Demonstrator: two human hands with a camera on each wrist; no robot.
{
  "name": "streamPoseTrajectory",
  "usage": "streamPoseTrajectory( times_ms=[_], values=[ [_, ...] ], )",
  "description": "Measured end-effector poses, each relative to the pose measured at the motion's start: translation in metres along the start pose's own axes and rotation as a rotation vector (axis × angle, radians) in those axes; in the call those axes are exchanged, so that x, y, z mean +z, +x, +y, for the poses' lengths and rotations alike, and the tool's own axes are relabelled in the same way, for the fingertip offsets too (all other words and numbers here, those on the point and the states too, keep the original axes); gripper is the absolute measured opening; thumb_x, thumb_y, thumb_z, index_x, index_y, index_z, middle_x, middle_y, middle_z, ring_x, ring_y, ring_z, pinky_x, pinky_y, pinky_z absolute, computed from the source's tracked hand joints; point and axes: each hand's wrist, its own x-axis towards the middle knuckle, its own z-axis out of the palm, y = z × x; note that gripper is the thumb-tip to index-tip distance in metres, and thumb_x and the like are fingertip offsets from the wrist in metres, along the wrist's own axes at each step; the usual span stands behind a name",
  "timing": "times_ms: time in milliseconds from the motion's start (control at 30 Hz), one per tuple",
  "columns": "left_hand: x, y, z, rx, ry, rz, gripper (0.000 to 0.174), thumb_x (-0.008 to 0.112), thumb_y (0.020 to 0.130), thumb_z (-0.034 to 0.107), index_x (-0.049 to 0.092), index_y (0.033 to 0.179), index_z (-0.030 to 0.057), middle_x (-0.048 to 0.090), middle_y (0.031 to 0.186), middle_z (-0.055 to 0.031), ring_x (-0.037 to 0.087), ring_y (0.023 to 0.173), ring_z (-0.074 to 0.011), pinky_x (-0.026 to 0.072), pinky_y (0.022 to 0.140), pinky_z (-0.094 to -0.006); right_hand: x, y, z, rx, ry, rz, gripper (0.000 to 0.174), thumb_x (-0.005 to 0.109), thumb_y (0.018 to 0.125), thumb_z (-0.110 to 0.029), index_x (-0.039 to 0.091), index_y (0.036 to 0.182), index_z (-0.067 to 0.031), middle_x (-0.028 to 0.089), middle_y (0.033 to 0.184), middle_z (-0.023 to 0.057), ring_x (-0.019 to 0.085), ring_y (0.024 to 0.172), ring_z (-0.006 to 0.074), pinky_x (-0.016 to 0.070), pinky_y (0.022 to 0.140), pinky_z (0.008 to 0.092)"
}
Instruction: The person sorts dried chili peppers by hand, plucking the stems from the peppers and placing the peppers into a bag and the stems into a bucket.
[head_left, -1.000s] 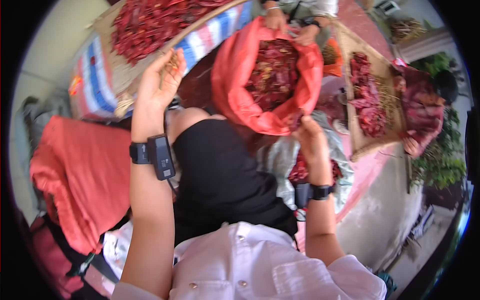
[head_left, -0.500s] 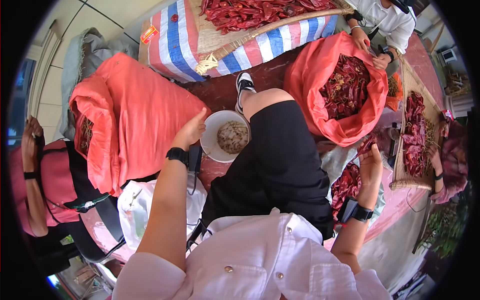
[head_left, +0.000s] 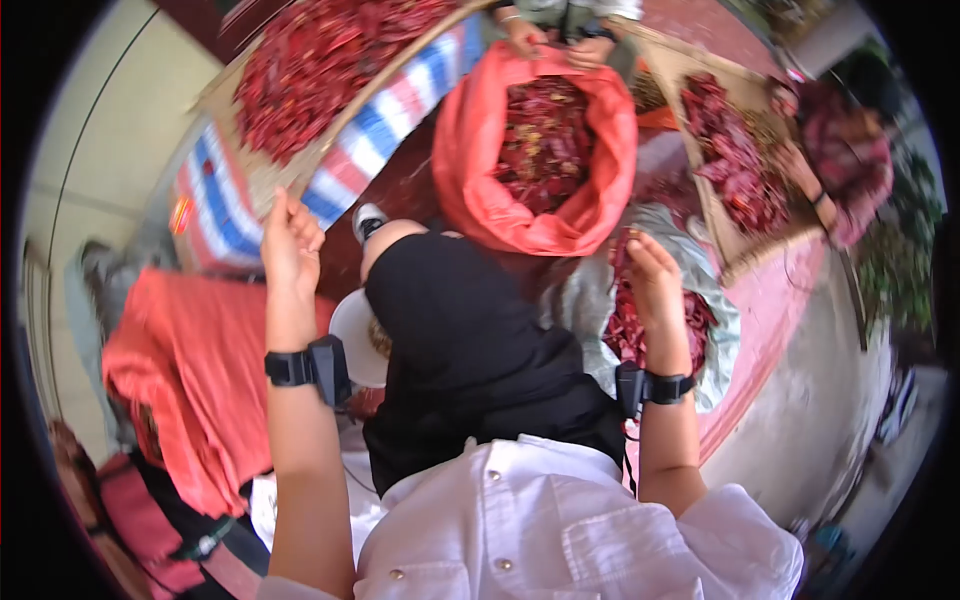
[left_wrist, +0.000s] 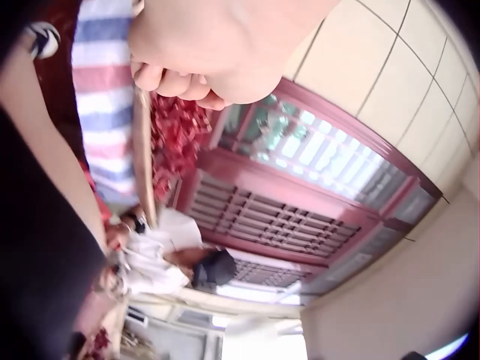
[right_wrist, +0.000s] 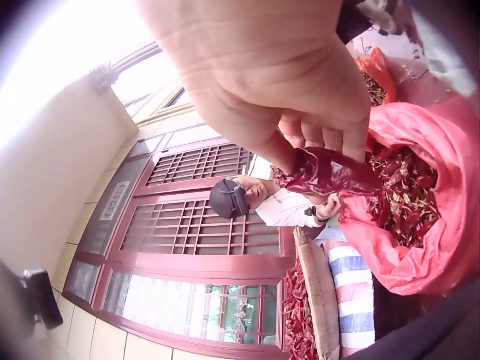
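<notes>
My right hand [head_left: 655,275] pinches a dark red dried chili [head_left: 620,248] between thumb and fingers; the right wrist view shows the chili [right_wrist: 334,174] close up, in front of a coral sack [right_wrist: 454,236]. Over in the head view, my left hand [head_left: 293,245] is raised with its fingers bent inward, and nothing shows in it. The left wrist view has the curled fingers [left_wrist: 176,84] below the palm, whose inside is hidden. Between and beyond my hands stands the open coral sack [head_left: 468,160], filled with dried chilies [head_left: 545,145]. A grey-green sack [head_left: 722,345] of red chilies lies under my right hand.
A white bucket [head_left: 352,345] stands beside my knee. Left are a coral sack [head_left: 190,370] and a striped cloth [head_left: 385,110] under a tray of chilies [head_left: 310,75]. One person's hands [head_left: 590,50] touch the sack's rim; another person [head_left: 845,150] works at a woven tray [head_left: 745,262].
The head view has swung left, then right, then back left. My left fingers, straighter before with pale bits in the palm a second ago, are now curled. The right hand still pinches a chili.
</notes>
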Motion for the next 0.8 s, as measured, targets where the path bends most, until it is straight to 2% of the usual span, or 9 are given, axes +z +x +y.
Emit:
streamPoseTrajectory(
  times_ms=[67,167,267,333,433,533,667,733,800],
  values=[
    [0.074,-0.009,0.004,0.036,0.018,-0.173,0.03,0.047,0.091,0.031,0.04,0.069,0.0139,0.026,0.053,0.0072,0.021,0.044,-0.0035,0.0189,0.041,-0.0212,-0.007,-0.001,0.002,-0.035,-0.027,0.054,0.019,0.056,0.085,-0.011,0.061,0.1,-0.0015,0.062,0.085,-0.0007,0.054,0.071,0.0053,0.0405,0.065,0.0184],
    [0.166,-0.03,-0.032,0.026,0.381,-0.456,0.019,0.051,0.089,0.023,0.053,0.077,0.0079,0.042,0.059,0.0065,0.035,0.051,-0.0024,0.0283,0.048,-0.0181,-0.004,-0.011,-0.011,-0.136,-0.103,0.063,0.016,0.054,0.086,-0.007,0.061,0.098,0.0003,0.061,0.08,0.0004,0.053,0.068,0.0045,0.0414,0.061,0.0194],
    [0.215,-0.05,-0.104,0.185,0.686,-0.894,0.013,0.057,0.084,0.013,0.063,0.09,0.0029,0.057,0.074,0.0008,0.052,0.066,-0.0071,0.0397,0.059,-0.0184,-0.007,-0.018,-0.018,-0.198,-0.256,0.084,0.015,0.053,0.087,-0.01,0.061,0.096,-0.0001,0.058,0.069,-0.0029,0.047,0.053,0.0024,0.0349,0.046,0.0177],
    [0.23,-0.062,-0.142,0.46,0.735,-0.996,0.012,0.059,0.081,0.008,0.064,0.09,0.0024,0.058,0.081,-0.0013,0.054,0.071,-0.0084,0.0415,0.062,-0.0194,-0.012,-0.019,-0.016,-0.214,-0.302,0.146,0.012,0.055,0.085,-0.009,0.062,0.09,0.0004,0.054,0.062,-0.0044,0.043,0.05,0.0014,0.0321,0.043,0.0179],
    [0.233,-0.083,-0.172,0.406,0.756,-1.012,0.012,0.057,0.081,0.005,0.065,0.091,0.0027,0.058,0.084,-0.0029,0.054,0.07,-0.008,0.0422,0.06,-0.0203,-0.021,-0.019,-0.012,-0.249,-0.406,0.259,0.012,0.058,0.081,-0.009,0.061,0.08,0.0027,0.053,0.055,-0.0003,0.045,0.049,0.0042,0.0356,0.045,0.0224],
    [0.22,-0.093,-0.185,0.419,0.766,-0.949,0.014,0.061,0.078,0.009,0.064,0.09,0.002,0.058,0.081,-0.0083,0.058,0.069,-0.019,0.0463,0.061,-0.0282,-0.023,-0.019,-0.008,-0.282,-0.556,0.278,0.014,0.059,0.079,-0.01,0.06,0.077,0.003,0.053,0.054,0.0024,0.046,0.049,0.0058,0.0373,0.046,0.0245],
    [0.209,-0.088,-0.187,0.421,0.764,-0.922,0.015,0.062,0.077,0.008,0.064,0.09,0.0016,0.058,0.081,-0.0084,0.058,0.069,-0.0192,0.0466,0.061,-0.0283,-0.011,-0.02,-0.008,-0.292,-0.685,0.272,0.014,0.059,0.077,-0.01,0.059,0.075,0.0033,0.053,0.053,0.0077,0.05,0.047,0.0113,0.0403,0.048,0.0278],
    [0.205,-0.085,-0.188,0.481,0.854,-1.0,0.016,0.064,0.077,0.009,0.065,0.091,0.0013,0.058,0.085,-0.0062,0.059,0.071,-0.0151,0.0477,0.06,-0.0245,-0.006,-0.018,-0.006,-0.283,-0.685,0.265,0.014,0.059,0.076,-0.011,0.059,0.075,0.003,0.054,0.054,0.011,0.052,0.047,0.0155,0.0417,0.049,0.0293],
    [0.203,-0.086,-0.19,0.461,0.864,-0.983,0.014,0.064,0.077,0.009,0.065,0.089,0.0015,0.058,0.083,-0.0064,0.059,0.068,-0.0159,0.0473,0.059,-0.0249,0.002,-0.018,-0.009,-0.393,-0.751,0.283,0.013,0.059,0.075,-0.01,0.058,0.075,0.0026,0.055,0.056,0.0131,0.054,0.048,0.0184,0.0426,0.05,0.03]
  ],
)
